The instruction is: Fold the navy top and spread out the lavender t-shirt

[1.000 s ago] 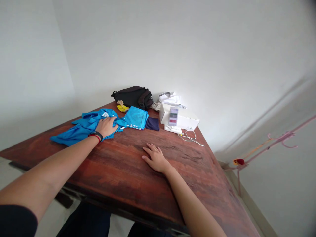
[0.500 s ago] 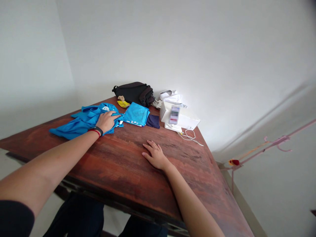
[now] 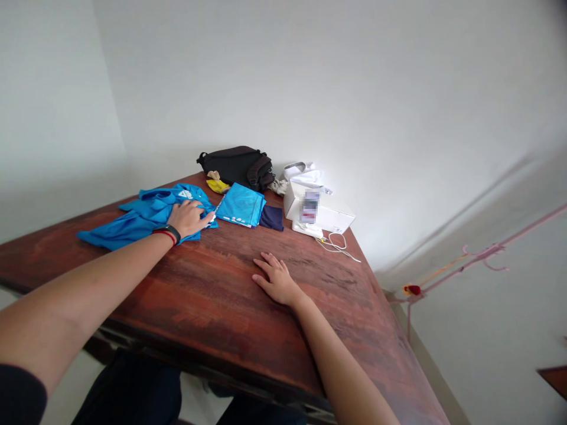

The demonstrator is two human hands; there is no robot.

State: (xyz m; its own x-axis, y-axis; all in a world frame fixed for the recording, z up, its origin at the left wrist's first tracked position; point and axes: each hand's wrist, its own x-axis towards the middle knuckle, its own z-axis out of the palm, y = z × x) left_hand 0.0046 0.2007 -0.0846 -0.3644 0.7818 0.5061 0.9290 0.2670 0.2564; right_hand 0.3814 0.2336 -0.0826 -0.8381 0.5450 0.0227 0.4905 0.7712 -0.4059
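Note:
My left hand (image 3: pixel 188 218) lies on a crumpled blue shirt (image 3: pixel 144 213) with a white print. Its thumb points right, away from the other fingers, and some fingertips are hard to make out against the cloth. Just right of that hand is a folded blue cloth (image 3: pixel 241 203) with white marks along its near edge. A small dark navy folded cloth (image 3: pixel 271 218) lies against its right side. My right hand (image 3: pixel 278 280) rests palm down on the bare wooden table (image 3: pixel 212 295), fingers spread, holding nothing.
At the back stand a black bag (image 3: pixel 234 165) and a yellow item (image 3: pixel 217 186). A white box (image 3: pixel 334 217) with a phone (image 3: pixel 310 206) before it, a white cable (image 3: pixel 339 245) and white fabric (image 3: pixel 305 174) are at the back right. A pink rack (image 3: pixel 478 255) stands beyond the right edge.
The whole view has shifted slightly. My left hand has moved a little over the blue shirt, its thumb now farther out to the right. My right hand stays flat on the table.

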